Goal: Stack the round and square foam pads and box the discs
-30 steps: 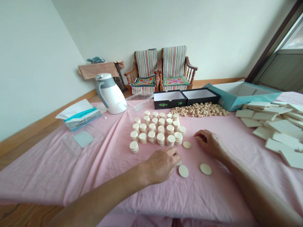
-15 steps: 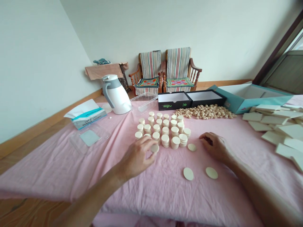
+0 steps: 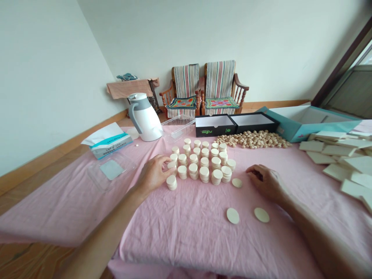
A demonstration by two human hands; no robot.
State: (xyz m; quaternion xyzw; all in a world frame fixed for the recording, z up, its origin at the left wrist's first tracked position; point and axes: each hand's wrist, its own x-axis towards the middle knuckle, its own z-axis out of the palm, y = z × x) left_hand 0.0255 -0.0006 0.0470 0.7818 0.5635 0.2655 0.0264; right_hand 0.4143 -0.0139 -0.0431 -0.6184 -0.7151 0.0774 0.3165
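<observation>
Several short stacks of pale round discs [image 3: 204, 173] stand in rows on the pink cloth. My left hand [image 3: 154, 173] is at the left edge of the rows, thumb and fingers closed around a round disc [image 3: 171, 165] at the top of a stack there. Just in front of it stands another stack of discs [image 3: 171, 182]. To the right of the rows my right hand [image 3: 263, 178] rests on the cloth with curled fingers, nothing visible in them. Near it lies a loose disc [image 3: 237, 183]. Two more single discs, a left one [image 3: 233, 216] and a right one [image 3: 262, 214], lie closer to me.
Behind the stacks are a heap of small wooden pieces [image 3: 255, 139], black boxes [image 3: 215, 131] and a clear plastic tray [image 3: 178, 126]. A white jug [image 3: 148, 122] and a tissue pack [image 3: 109, 143] stand left. Square pale tiles [image 3: 337, 170] and a blue box [image 3: 308, 126] are right.
My left hand has moved left and away from me, from the front of the rows to their left edge, with a disc in its fingers. My right hand stays in place.
</observation>
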